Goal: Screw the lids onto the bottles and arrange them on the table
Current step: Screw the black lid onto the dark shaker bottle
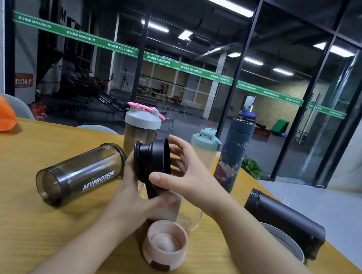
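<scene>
we hold the black lid (151, 160) up between both hands: our left hand (135, 197) grips it from below, our right hand (183, 174) rests open-fingered on its far side. its smoky shaker (80, 173) lies uncapped just left of the hands. three capped bottles (205, 147) stand beyond them. a pink lid (165, 244) waits below the hands, a dark bottle (285, 220) lies uncapped to the right.

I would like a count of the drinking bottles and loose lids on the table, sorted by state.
Bottles standing with lid on: 3 (pink-lidded shaker, teal-lidded bottle, dark blue flask)
Bottles lying open: 2 (MYPROTEIN shaker, dark grey bottle)
Loose lids: 2 (black lid in hand, pink lid)
Total: 7
</scene>
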The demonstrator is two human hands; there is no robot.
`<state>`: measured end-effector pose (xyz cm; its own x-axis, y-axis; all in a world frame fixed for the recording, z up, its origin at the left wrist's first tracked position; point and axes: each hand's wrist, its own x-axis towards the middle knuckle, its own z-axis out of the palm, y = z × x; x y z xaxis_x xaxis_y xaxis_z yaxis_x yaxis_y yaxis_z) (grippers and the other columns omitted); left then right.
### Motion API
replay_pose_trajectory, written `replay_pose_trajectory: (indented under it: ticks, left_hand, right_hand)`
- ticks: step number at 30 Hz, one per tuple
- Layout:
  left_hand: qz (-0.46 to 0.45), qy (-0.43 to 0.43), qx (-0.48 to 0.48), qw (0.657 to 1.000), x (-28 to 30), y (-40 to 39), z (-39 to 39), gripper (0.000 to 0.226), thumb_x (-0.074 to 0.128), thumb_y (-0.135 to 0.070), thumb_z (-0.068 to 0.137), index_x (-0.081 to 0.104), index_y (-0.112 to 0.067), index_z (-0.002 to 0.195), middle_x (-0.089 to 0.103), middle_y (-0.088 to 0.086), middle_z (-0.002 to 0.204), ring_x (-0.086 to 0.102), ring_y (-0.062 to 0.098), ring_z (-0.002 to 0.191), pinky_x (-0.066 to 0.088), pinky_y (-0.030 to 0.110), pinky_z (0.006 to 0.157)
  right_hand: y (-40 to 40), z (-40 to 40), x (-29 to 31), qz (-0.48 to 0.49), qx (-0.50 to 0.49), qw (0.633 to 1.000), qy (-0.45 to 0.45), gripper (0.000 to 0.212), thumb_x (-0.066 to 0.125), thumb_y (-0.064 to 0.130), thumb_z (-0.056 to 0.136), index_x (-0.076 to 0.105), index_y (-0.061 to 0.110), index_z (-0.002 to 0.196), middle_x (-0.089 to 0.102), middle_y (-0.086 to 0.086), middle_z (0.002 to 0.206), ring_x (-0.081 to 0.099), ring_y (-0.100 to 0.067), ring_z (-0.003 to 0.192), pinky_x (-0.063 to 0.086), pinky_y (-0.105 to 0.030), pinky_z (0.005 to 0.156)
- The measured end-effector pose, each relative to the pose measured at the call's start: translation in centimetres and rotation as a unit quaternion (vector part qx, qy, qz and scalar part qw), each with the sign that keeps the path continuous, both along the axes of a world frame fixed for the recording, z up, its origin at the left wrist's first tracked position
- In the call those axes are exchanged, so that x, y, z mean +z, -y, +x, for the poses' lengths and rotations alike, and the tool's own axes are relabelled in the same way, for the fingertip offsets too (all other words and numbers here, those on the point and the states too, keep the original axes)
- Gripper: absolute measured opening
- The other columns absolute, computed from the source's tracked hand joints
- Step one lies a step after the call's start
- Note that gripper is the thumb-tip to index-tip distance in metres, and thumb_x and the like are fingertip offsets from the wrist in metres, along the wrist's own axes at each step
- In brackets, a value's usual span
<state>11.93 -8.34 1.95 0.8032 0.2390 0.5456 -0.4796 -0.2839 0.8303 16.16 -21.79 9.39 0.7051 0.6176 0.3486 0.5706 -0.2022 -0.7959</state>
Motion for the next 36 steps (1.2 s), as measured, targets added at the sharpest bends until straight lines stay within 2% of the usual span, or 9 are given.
replay_pose_trajectory:
  ticks: [3,6,9,13,20,23,26,29,36]
  left_hand:
    - [-0.052,0.006,-0.019,0.998,0.0,-0.1,0.0,0.095,0.079,-0.050,0.048,0.029,-0.055,0.129,0.057,-0.017,0.125,0.053,-0.002,0.119,0.044,0.042,0.103]
    - [-0.040,0.015,-0.016,0.999,0.2,0.0,-0.2,0.087,0.081,-0.049,0.049,0.028,-0.064,0.116,0.053,-0.022,0.123,0.050,-0.013,0.113,0.043,0.019,0.094]
    - [-0.022,0.022,-0.007,0.999,0.2,0.1,-0.2,0.086,0.081,-0.041,0.052,0.025,-0.062,0.114,0.050,-0.028,0.118,0.046,-0.023,0.106,0.037,0.007,0.085]
    - [-0.022,0.028,-0.005,0.999,0.2,0.1,0.1,0.087,0.079,-0.048,0.047,0.024,-0.063,0.113,0.049,-0.029,0.118,0.047,-0.023,0.104,0.034,-0.003,0.080]
    - [-0.026,0.027,0.000,0.999,0.1,0.0,0.5,0.089,0.080,-0.054,0.046,0.018,-0.070,0.108,0.043,-0.027,0.122,0.042,-0.026,0.105,0.033,0.001,0.082]
    - [-0.031,0.017,0.003,0.999,-0.1,0.0,0.7,0.093,0.084,-0.055,0.050,0.017,-0.057,0.116,0.046,-0.020,0.122,0.043,-0.020,0.106,0.033,0.003,0.081]
    - [-0.029,0.017,0.010,0.999,-0.2,0.1,0.8,0.097,0.082,-0.050,0.052,0.015,-0.044,0.122,0.047,-0.013,0.123,0.045,-0.011,0.107,0.033,0.004,0.081]
    - [-0.032,0.016,0.011,0.999,-0.2,0.1,0.9,0.089,0.079,-0.047,0.050,0.016,-0.055,0.112,0.045,-0.021,0.120,0.041,-0.023,0.101,0.033,0.002,0.078]
    - [-0.026,0.014,0.000,1.000,0.1,0.2,0.6,0.091,0.080,-0.049,0.048,0.013,-0.063,0.108,0.041,-0.026,0.120,0.038,-0.029,0.101,0.032,0.003,0.080]
  right_hand:
    - [0.1,-0.1,-0.3,-0.009,0.016,1.000,-0.011,0.084,0.076,0.026,0.079,0.024,0.032,0.144,0.038,0.016,0.138,0.041,-0.005,0.129,0.035,-0.026,0.107]
    - [1.2,-0.1,0.3,-0.034,-0.003,0.999,0.016,0.094,0.073,0.042,0.076,0.017,0.027,0.150,0.035,0.011,0.149,0.035,-0.002,0.133,0.030,-0.025,0.111]
    - [4.0,0.7,1.0,-0.040,-0.124,0.987,0.096,0.087,0.066,0.057,0.069,0.033,0.028,0.144,0.044,0.011,0.144,0.042,-0.003,0.129,0.034,-0.028,0.110]
    - [9.0,3.3,0.5,-0.134,-0.290,0.936,0.149,0.061,0.070,0.040,0.081,0.046,0.024,0.135,0.053,0.005,0.136,0.048,-0.012,0.124,0.040,-0.030,0.101]
    - [13.6,5.8,-0.7,-0.356,-0.338,0.869,0.065,0.094,0.078,0.044,0.072,0.027,0.022,0.147,0.038,-0.005,0.148,0.039,-0.024,0.133,0.037,-0.036,0.106]
    - [14.6,6.5,-1.1,-0.412,-0.337,0.846,0.008,0.105,0.082,0.049,0.064,0.025,0.021,0.148,0.040,-0.004,0.147,0.043,-0.025,0.130,0.039,-0.037,0.105]
    - [14.8,7.2,-1.2,-0.437,-0.348,0.829,0.010,0.092,0.083,0.051,0.058,0.042,0.018,0.133,0.055,-0.002,0.125,0.054,-0.022,0.109,0.047,-0.035,0.093]
    - [14.6,7.2,-1.0,-0.445,-0.348,0.825,0.022,0.074,0.084,0.052,0.056,0.053,0.019,0.114,0.061,0.001,0.105,0.058,-0.017,0.092,0.052,-0.030,0.081]
    - [14.1,6.9,-1.1,-0.417,-0.354,0.835,0.064,0.068,0.082,0.053,0.051,0.054,0.023,0.105,0.062,0.001,0.102,0.059,-0.017,0.089,0.054,-0.035,0.080]
